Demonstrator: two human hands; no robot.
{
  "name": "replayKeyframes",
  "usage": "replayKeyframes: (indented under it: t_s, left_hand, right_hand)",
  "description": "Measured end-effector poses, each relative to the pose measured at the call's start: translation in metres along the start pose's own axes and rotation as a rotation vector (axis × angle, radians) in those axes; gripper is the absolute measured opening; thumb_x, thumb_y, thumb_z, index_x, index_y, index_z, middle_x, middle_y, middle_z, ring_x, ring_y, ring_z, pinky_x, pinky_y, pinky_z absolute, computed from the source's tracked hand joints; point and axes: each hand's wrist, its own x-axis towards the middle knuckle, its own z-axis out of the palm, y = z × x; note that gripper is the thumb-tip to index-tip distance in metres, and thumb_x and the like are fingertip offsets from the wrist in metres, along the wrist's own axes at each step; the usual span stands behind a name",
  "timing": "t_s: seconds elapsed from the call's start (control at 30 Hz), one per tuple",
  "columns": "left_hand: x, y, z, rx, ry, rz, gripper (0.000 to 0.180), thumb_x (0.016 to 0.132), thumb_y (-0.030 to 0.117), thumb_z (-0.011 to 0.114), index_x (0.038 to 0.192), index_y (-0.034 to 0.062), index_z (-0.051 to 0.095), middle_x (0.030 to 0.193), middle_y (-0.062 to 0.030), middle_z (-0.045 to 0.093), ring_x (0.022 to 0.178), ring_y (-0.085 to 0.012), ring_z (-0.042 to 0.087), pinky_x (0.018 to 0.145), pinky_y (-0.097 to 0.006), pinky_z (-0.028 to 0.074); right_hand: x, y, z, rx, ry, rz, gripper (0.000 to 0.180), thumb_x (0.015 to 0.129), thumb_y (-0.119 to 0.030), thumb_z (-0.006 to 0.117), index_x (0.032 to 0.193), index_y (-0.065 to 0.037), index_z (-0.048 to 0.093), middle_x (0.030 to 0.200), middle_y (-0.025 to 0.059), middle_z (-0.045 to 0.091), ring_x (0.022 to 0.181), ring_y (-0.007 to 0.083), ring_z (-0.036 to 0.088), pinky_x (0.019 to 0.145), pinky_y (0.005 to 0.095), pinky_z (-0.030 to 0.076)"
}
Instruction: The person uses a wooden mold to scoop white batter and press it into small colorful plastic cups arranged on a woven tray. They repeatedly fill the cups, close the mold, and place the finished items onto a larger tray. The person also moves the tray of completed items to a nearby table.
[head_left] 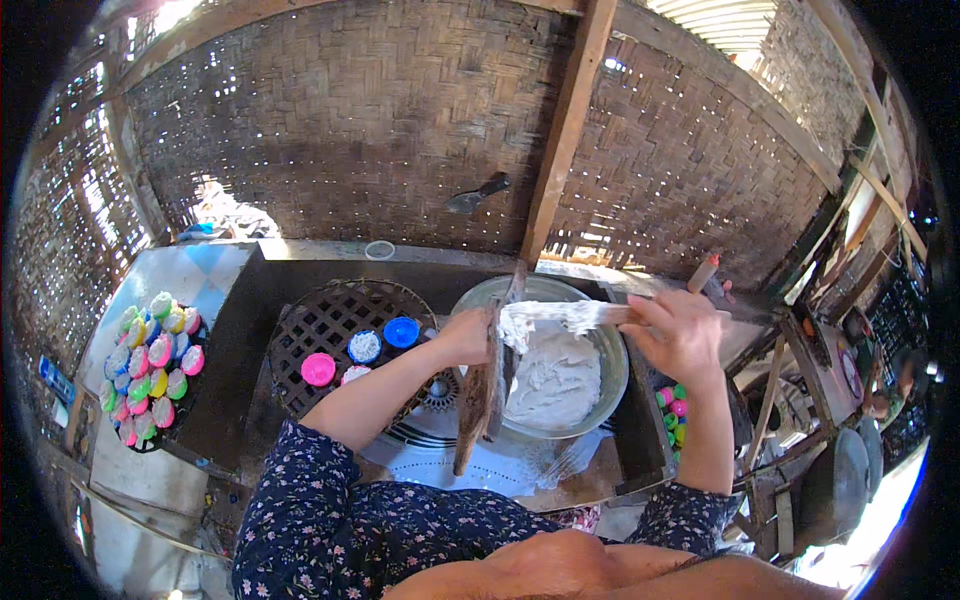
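Observation:
A metal bowl (612, 352) holds thick white batter (556, 380). My left hand (463, 337) grips the upper part of a long wooden paddle (478, 395) that leans over the bowl's left rim. My right hand (680, 335) holds a flat stick (570, 315) coated in white batter, laid across the bowl and touching the paddle. Small round cups, blue (401, 332), blue with white filling (365, 346) and pink (318, 369), sit on a dark lattice tray (320, 310) to the left.
A round tray (152, 368) piled with several coloured cups stands at far left. More coloured cups (673, 410) lie right of the bowl. A woven bamboo wall (380, 120) with a wooden post (565, 130) and a hanging spatula (478, 193) rises behind.

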Motion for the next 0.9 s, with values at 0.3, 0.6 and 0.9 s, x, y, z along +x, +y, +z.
replayKeyframes:
  t_s: [0.3,0.6,0.9]
  left_hand:
    - [0.002,-0.004,0.012,0.167,0.019,0.093,0.05,0.064,0.032,0.065,0.102,-0.0004,0.062,0.098,-0.0255,0.059,0.093,-0.0388,0.058,0.082,-0.043,0.047]
    - [0.001,0.005,-0.01,0.221,-0.109,-0.111,0.045,0.067,0.031,0.062,0.103,0.0045,0.062,0.105,-0.0219,0.059,0.096,-0.0367,0.058,0.082,-0.042,0.046]
    - [0.021,-0.02,0.034,-0.126,0.324,-0.089,0.044,0.065,0.029,0.065,0.1,0.0013,0.062,0.099,-0.0248,0.061,0.094,-0.0406,0.057,0.081,-0.045,0.046]
  right_hand:
    - [0.009,-0.029,0.03,0.065,-0.151,-0.183,0.024,0.065,-0.022,0.069,0.087,-0.014,0.063,0.064,-0.0003,0.048,0.06,0.0179,0.052,0.051,0.0328,0.039]
    - [-0.008,-0.039,0.039,0.056,-0.081,-0.102,0.028,0.067,-0.02,0.069,0.093,-0.014,0.063,0.066,-0.0003,0.051,0.061,0.018,0.054,0.053,0.0322,0.041]
    - [-0.069,-0.054,0.096,1.012,0.178,1.085,0.014,0.081,-0.012,0.065,0.092,-0.004,0.064,0.066,-0.0028,0.057,0.061,0.0063,0.05,0.056,0.0222,0.041]
